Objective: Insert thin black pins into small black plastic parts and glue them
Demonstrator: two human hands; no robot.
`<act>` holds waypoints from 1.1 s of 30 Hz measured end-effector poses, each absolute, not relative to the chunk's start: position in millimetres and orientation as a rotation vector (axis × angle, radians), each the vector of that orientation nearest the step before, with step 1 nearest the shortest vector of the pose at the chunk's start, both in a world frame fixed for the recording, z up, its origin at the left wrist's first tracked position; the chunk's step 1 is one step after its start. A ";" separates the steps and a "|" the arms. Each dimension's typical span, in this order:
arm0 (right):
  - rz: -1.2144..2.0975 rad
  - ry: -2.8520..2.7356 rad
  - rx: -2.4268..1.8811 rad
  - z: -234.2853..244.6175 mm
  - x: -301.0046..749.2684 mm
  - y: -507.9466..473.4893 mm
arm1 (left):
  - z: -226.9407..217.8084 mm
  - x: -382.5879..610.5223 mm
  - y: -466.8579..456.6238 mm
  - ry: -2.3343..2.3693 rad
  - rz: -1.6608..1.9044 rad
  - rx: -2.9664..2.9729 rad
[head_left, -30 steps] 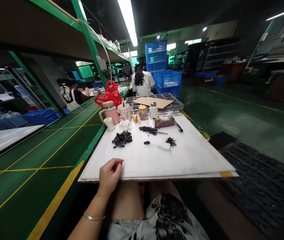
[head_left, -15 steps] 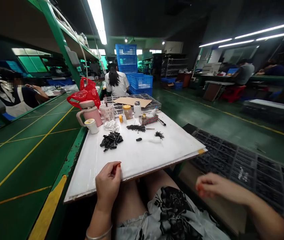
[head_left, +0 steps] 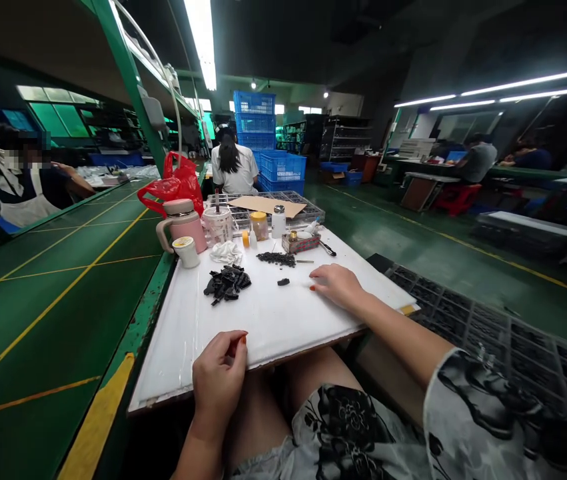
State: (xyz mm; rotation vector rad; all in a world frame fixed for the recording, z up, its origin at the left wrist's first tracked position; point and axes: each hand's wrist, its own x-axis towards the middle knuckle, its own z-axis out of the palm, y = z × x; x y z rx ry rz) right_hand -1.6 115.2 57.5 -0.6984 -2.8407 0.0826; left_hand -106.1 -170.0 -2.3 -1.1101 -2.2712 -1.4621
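Note:
My left hand [head_left: 219, 373] rests at the front edge of the white work board [head_left: 273, 327], thumb and fingertips pinched together. Anything inside that pinch is too small or too hidden to make out. My right hand [head_left: 338, 287] is over the board, palm down, thumb and index finger slightly apart beside a pale, faint object on the surface. It covers the spot where thin black strands lay. Left of it is a small black piece [head_left: 283, 282]. Farther back lies a heap of small black parts [head_left: 276, 259] beside a thin rod [head_left: 304, 261]. A pile of larger black pieces [head_left: 227, 284] is on the left.
Along the back stand a pink mug [head_left: 188, 230], a white tub [head_left: 186, 252], a yellow-lidded jar [head_left: 260, 227], a white bottle [head_left: 278, 222] and a small patterned box [head_left: 300, 242]. A green belt [head_left: 53, 300] runs left. Black compartment trays [head_left: 488, 327] lie right. Co-workers sit farther away.
My right hand has moved from beyond the board's right side, left and forward onto the board, covering the black strands. My left hand keeps its pinch in nearly the same place.

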 end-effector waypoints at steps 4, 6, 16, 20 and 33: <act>-0.097 -2.903 -0.611 59.3 -7.6 119.9 | 7.4 -109.7 -173.2 -2.359 -1.413 -1.291; -0.149 -2.924 -0.543 59.2 -7.1 120.9 | 22.0 -113.6 -168.9 -2.397 -1.358 -1.388; -0.253 -2.981 -0.244 58.4 -5.8 130.1 | 62.7 -158.0 -20.2 -2.458 -0.564 -1.691; -0.254 -2.973 -0.184 56.0 -3.2 138.6 | 47.0 -167.5 4.8 -2.476 -0.486 -1.783; 0.650 -2.551 -0.637 82.5 -19.1 188.4 | 80.2 -182.5 -8.2 -2.642 -2.315 -1.536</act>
